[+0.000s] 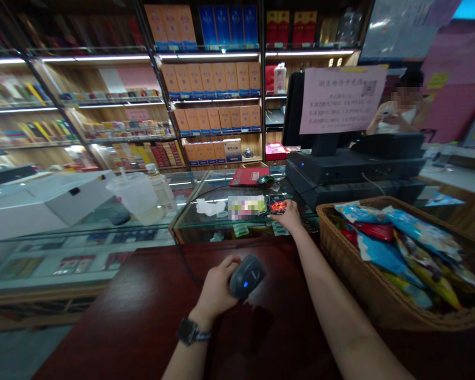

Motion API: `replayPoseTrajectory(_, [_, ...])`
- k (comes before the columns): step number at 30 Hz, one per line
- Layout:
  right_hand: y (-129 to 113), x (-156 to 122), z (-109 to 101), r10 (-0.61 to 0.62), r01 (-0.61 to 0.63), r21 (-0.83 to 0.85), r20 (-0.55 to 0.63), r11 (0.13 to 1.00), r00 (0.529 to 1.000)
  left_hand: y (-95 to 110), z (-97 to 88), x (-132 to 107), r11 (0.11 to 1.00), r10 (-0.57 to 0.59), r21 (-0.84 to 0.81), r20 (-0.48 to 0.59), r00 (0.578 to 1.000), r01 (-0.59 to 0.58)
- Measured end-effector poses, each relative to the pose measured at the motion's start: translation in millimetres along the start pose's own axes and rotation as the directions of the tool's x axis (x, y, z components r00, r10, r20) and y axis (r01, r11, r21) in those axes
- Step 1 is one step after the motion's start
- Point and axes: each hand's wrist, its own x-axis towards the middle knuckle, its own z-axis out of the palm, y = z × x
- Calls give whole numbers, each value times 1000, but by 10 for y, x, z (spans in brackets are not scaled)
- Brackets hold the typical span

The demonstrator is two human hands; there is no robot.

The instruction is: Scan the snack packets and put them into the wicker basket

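Observation:
A dark handheld barcode scanner [248, 275] with a lit blue dot is in my left hand [217, 287], fingers wrapped round it, over the reddish-brown wooden desktop [114, 306]. Its cable runs back towards the glass counter. My right hand [288, 215] reaches forward to the glass counter [206, 224], its fingers closed at the edge of a small red-and-black packet [277, 206]. Just left of that packet lies a colourful, partly blurred item [247, 206], and beside it a crumpled white piece [211, 207]. A watch [189, 331] is on my left wrist.
To the right stands a wicker basket [328, 240] of snack bags. Behind it are a monitor [295, 111] bearing a paper sign and a person [404, 108]. A plastic jug [136, 198], a bottle [162, 187] and a white box [47, 208] stand left. Stocked shelves line the back.

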Motion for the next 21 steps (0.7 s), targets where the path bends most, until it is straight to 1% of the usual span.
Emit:
replayPoseTrajectory(4, [-24, -6, 16, 4, -1, -53, 65, 999, 998, -7, 5, 0, 1000, 2, 3, 8, 1000, -2])
replayPoseTrajectory(8, [-151, 64, 9, 100, -83, -134, 127, 988, 987, -10, 15, -2, 1000, -6, -1, 14, 1000, 6])
replayPoseTrajectory(11, [-187, 123, -18, 143, -126, -129, 135, 984, 980, -6, -1, -1, 1000, -11, -8, 3, 1000, 11])
replayPoseTrajectory(13, [-130, 117, -33, 95, -89, -66, 92, 994, 991, -2, -21, 0, 1000, -12, -11, -8, 1000, 12])
replayPoseTrajectory(15, [-16, 65, -40, -9, 9, 40, 6, 999, 1000, 4, -38, 1, 1000, -8, -10, -14, 1000, 8])
replayPoseTrajectory(18, [175, -62, -39, -117, 139, 221, -112, 965, 987, 19, -47, -1, 1000, -1, -11, -10, 1000, 1])
replayPoseTrajectory(20, [251, -132, -33, -151, 185, 296, -132, 937, 980, 29, -42, -2, 1000, -1, -14, -3, 1000, 1])
replayPoseTrajectory(21, [263, -150, -30, -163, 196, 302, -131, 933, 978, 33, -38, -3, 1000, -1, -15, 2, 1000, 1])
